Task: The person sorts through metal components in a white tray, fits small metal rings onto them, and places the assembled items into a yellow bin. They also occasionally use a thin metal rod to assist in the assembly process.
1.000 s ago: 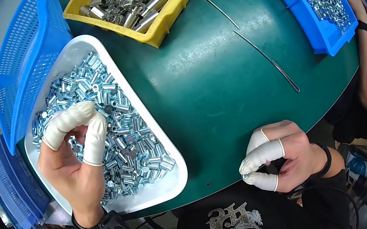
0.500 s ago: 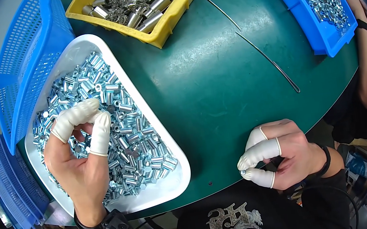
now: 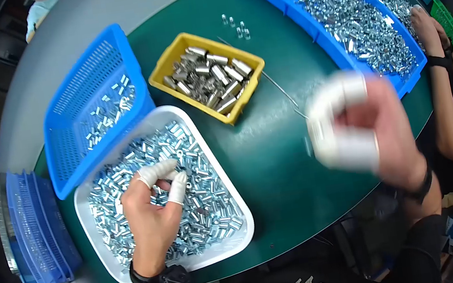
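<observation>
My left hand, with white finger covers on thumb and forefinger, is over a white tray heaped with small silvery metal sleeves. Its fingertips are pinched together; whatever lies between them is too small to make out. My right hand is raised above the green tabletop, right of the tray, and smeared by motion. White covers wrap its fingers too, which curl toward the thumb. A faint pale streak shows beside its fingertips. Whether it holds anything cannot be told.
Beyond the white tray stand a blue perforated basket with some sleeves and a yellow bin of larger metal cylinders. A thin metal rod and several loose parts lie on the table. At right, another person's hands are by a blue tray.
The view has shifted, showing more of the far table. My right hand has risen from the near table edge, where it pinched a small metal part. My left hand remains over the white tray.
</observation>
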Demonstrator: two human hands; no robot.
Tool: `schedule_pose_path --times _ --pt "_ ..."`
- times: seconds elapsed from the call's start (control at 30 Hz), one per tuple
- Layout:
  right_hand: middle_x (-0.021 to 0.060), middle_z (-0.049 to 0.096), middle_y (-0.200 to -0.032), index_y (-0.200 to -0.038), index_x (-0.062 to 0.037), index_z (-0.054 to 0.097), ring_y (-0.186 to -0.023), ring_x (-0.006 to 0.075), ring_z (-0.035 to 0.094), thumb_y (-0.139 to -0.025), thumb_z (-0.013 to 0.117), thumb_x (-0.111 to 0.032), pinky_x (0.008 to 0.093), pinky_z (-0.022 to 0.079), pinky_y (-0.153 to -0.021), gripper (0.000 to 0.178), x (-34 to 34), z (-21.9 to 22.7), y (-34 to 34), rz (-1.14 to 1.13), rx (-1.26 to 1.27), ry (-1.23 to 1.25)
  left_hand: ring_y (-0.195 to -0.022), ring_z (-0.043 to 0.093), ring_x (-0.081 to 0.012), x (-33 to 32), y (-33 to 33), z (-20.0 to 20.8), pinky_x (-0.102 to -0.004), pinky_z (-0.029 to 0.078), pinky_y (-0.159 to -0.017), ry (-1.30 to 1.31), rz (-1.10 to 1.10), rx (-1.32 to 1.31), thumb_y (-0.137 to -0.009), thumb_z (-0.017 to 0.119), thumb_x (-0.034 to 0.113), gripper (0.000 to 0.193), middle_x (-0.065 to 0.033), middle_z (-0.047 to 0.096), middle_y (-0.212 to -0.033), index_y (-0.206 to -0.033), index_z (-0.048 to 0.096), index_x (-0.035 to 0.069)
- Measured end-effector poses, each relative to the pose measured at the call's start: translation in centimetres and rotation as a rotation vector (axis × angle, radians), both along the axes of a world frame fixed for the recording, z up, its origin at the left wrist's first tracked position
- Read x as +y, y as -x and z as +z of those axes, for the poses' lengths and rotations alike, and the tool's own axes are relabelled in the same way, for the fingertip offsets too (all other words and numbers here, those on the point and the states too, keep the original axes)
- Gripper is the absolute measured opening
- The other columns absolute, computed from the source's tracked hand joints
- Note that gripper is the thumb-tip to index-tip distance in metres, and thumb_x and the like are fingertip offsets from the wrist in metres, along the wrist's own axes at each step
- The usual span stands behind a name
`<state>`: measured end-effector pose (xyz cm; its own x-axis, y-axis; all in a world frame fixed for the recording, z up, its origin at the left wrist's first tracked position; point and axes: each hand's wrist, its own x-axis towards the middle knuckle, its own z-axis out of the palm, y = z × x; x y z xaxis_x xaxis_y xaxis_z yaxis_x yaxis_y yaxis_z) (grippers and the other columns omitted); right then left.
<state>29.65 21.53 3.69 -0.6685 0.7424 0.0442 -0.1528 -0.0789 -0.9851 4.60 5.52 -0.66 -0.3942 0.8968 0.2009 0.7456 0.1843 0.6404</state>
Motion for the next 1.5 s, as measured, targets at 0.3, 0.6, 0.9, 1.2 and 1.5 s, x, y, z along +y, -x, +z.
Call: schedule_pose_path --times 0.3,0.6,0.9,1.2,1.5 --pt "0.0075 0.07 -0.074 -0.083 -0.0003 0.072 -0.067 0.0139 0.064 -0.075 0.073 -0.009 0.0294 0.051 -0.064 0.012 13.5 -5.6 6.0 -0.433 -0.673 -0.603 -0.064 0.058 -0.0168 0.1 0.7 -0.8 -0.0301 0.049 -0.061 -0.046 0.051 0.055 -0.075 0.077 0.004 0.024 -0.0062 0.067 -0.077 -0.098 0.071 0.003" --pt "0.0122 0.073 -0.08 -0.088 -0.001 0.074 -0.074 0.0202 0.07 -0.074 0.072 -0.005 0.0317 0.054 -0.072 0.015 15.6 -9.6 7.9 -0.479 -0.712 -0.508 -0.064 0.058 -0.0169 0.1 0.6 -0.3 -0.0293 0.049 -0.062 -0.005 -0.021 0.144 -0.074 0.078 0.003 0.024 -0.0073 0.067 -0.075 -0.098 0.072 0.001" --pt "0.0128 0.073 -0.084 -0.093 -0.0006 0.074 -0.076 0.0201 0.07 -0.074 0.072 -0.004 0.0313 0.054 -0.073 0.02 16.2 -10.2 8.1 -0.467 -0.699 -0.496 -0.065 0.059 -0.0188 -0.2 1.2 -0.5 -0.0311 0.049 -0.063 0.02 0.019 0.166 -0.075 0.078 0.007 0.025 -0.0073 0.067 -0.077 -0.099 0.072 0.002" --pt "0.0141 0.073 -0.081 -0.093 -0.0001 0.074 -0.074 0.0229 0.07 -0.074 0.072 -0.005 0.0322 0.054 -0.072 0.02 14.6 -8.2 8.3 -0.429 -0.819 -0.685 -0.064 0.057 -0.0204 -0.3 1.2 -0.4 -0.0337 0.049 -0.063 0.051 0.043 0.168 -0.075 0.078 0.01 0.024 -0.0068 0.065 -0.076 -0.098 0.073 0.003" --pt "0.0151 0.073 -0.081 -0.086 -0.0007 0.075 -0.073 0.0255 0.07 -0.073 0.073 -0.006 0.0345 0.055 -0.072 0.015 16.4 -9.5 8.2 -0.441 -0.723 -0.614 -0.067 0.06 -0.0191 -0.2 1.1 -0.3 -0.0312 0.05 -0.064 0.085 0.043 0.163 -0.075 0.079 0.009 0.025 -0.0083 0.066 -0.08 -0.099 0.073 0.003"
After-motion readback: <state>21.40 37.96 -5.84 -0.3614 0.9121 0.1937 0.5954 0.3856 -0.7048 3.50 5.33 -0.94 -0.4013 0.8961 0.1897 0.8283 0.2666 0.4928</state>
